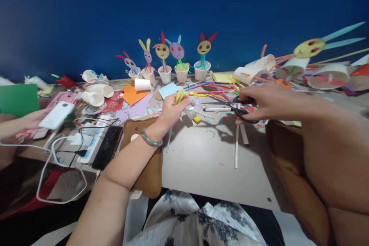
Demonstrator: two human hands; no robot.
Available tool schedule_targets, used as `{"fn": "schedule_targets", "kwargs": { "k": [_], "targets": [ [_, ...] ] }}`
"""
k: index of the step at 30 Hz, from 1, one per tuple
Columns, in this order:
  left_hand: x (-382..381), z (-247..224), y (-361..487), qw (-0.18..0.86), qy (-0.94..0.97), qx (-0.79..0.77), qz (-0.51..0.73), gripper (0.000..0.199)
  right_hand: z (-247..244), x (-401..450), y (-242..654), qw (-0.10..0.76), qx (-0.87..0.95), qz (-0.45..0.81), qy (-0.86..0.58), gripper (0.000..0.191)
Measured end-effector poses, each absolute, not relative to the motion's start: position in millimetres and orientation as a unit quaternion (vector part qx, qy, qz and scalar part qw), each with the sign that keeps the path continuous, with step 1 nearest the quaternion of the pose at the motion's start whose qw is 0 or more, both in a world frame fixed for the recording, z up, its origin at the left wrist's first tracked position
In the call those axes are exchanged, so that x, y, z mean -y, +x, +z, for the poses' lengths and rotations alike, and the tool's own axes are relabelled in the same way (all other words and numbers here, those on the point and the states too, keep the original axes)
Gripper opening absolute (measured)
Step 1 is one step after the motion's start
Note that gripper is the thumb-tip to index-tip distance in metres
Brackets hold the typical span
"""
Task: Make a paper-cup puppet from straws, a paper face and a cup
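My left hand point(170, 112), with a grey-green bangle on the wrist, is closed around some yellow strips point(179, 95). A clear, shiny piece point(189, 111) with a yellow end point(197, 120) juts from below its fingers; its kind is unclear. Across from it, my right hand point(263, 102) has its fingers in the black handles of a pair of scissors point(245, 114). The dark blades point left towards my left hand, apart from the yellow strips. A thin white stick with a dark tip point(217, 109) shows just below the blades.
Paper cups with rabbit-like faces point(202, 70) line the blue wall. Coloured sticks point(215, 88), orange paper point(132, 95) and cups point(142, 84) lie before them. Left are a power strip point(93, 142), cables, a dark phone point(108, 148) and another person's hand with a white device point(57, 115).
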State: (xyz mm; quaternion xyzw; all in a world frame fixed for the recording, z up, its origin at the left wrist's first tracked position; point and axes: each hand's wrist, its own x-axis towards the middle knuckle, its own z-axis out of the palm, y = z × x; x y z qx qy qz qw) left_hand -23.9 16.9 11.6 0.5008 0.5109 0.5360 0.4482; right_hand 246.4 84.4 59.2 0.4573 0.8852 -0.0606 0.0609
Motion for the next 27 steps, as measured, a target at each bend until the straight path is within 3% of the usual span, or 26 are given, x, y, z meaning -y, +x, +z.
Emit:
{"fn": "schedule_targets", "kwargs": {
  "k": [13, 27],
  "targets": [
    [-14, 16, -17, 0.489, 0.496, -0.497, 0.518, 0.026, 40, -82, 231, -0.015, -0.918, -0.144, 0.368, 0.035],
    [-13, 15, -16, 0.503, 0.517, -0.523, 0.455, 0.021, 39, -81, 228, 0.034, -0.917, -0.157, 0.365, 0.039]
  ]
}}
